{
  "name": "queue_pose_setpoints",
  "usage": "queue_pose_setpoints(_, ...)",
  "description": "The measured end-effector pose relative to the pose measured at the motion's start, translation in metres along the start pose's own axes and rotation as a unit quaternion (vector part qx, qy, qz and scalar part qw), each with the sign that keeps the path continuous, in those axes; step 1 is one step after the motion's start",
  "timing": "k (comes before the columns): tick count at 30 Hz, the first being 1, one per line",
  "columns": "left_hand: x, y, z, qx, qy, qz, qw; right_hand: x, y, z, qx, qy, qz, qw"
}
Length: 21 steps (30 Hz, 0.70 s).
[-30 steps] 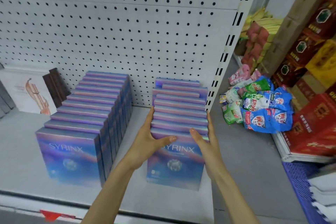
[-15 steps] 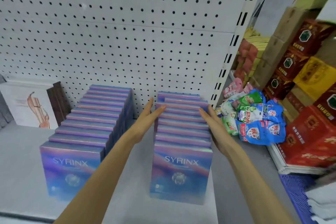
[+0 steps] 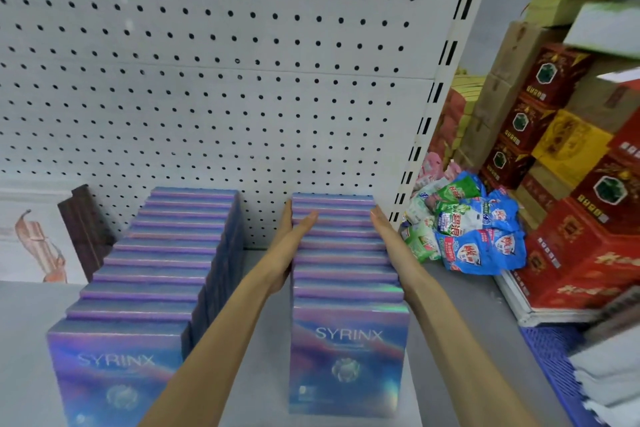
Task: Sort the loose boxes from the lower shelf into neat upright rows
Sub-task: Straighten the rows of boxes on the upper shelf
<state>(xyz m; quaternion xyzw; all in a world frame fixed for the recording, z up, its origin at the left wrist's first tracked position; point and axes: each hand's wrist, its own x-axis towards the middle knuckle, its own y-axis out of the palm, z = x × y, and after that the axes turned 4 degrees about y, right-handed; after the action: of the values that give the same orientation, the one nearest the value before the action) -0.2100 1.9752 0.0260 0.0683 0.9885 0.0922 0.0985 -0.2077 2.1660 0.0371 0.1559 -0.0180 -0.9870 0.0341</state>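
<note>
The right-hand row of SYRINX boxes [image 3: 346, 263] on the shelf [image 3: 450, 305] was pressed between the flat, open left hand [image 3: 289, 246] and right hand [image 3: 391, 239], nothing being gripped, so uneven pressure could have toppled boxes sideways.

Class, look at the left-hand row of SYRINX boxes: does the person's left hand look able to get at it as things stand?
Probably yes. The left hand lies flat against the right row, and only a bare strip of shelf separates it from the left row.
</note>
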Motion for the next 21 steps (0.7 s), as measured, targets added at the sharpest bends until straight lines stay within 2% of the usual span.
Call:
queue_pose_setpoints(7, -0.001, -0.003, 0.003, 0.069, 0.036, -0.009, 0.997, -0.003, 0.002, 0.0, -0.068, -0.014, -0.015, 0.997)
queue_pose_setpoints(11, -0.013, -0.002, 0.002, 0.182, 0.098, -0.019, 0.978, -0.009, -0.004, -0.005, -0.103, -0.07, -0.02, 0.992)
queue_pose_setpoints(14, -0.015, 0.006, 0.004, 0.288, 0.1, -0.027, 0.952, -0.007, -0.001, -0.006, -0.152, -0.076, -0.012, 0.985)
queue_pose_setpoints(18, -0.017, 0.009, 0.001, 0.29, 0.093, -0.028, 0.952, -0.01, -0.001, -0.003, -0.152, -0.071, 0.003, 0.986)
queue_pose_setpoints(21, -0.028, 0.005, -0.003, 0.247, 0.095, -0.027, 0.964, -0.019, -0.004, 0.0, -0.121, -0.061, 0.005, 0.991)
